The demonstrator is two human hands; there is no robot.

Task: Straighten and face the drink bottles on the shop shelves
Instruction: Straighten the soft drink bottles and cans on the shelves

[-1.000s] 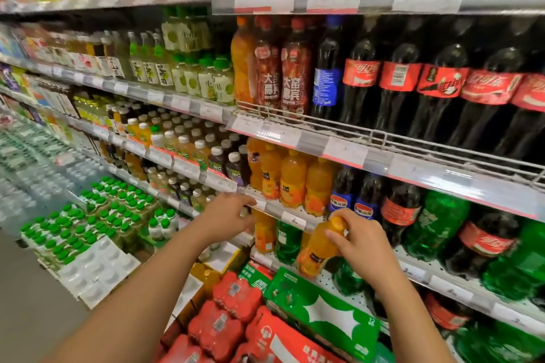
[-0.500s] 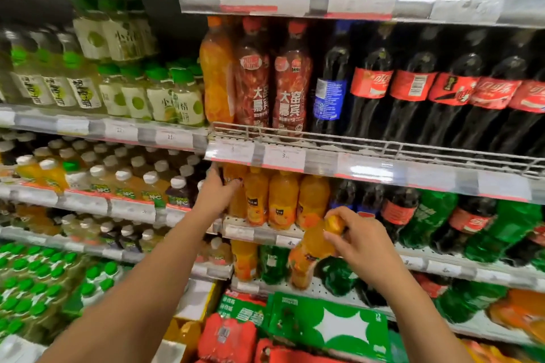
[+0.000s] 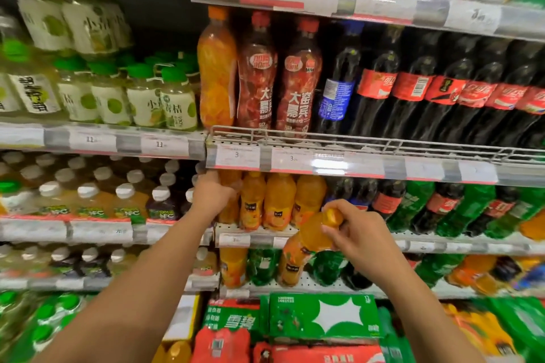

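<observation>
Presently we find the right hand (image 3: 361,237) pinching the cap end of an orange bottle (image 3: 306,244), held tilted clear of the shelf (image 3: 253,240). Our left hand (image 3: 211,196) reaches into the orange row (image 3: 280,200) above, apparently gripping a bottle there, though fingers are hidden. We judge the bottle full, fairly heavy and smooth; gripping the body would steady it better.
</observation>
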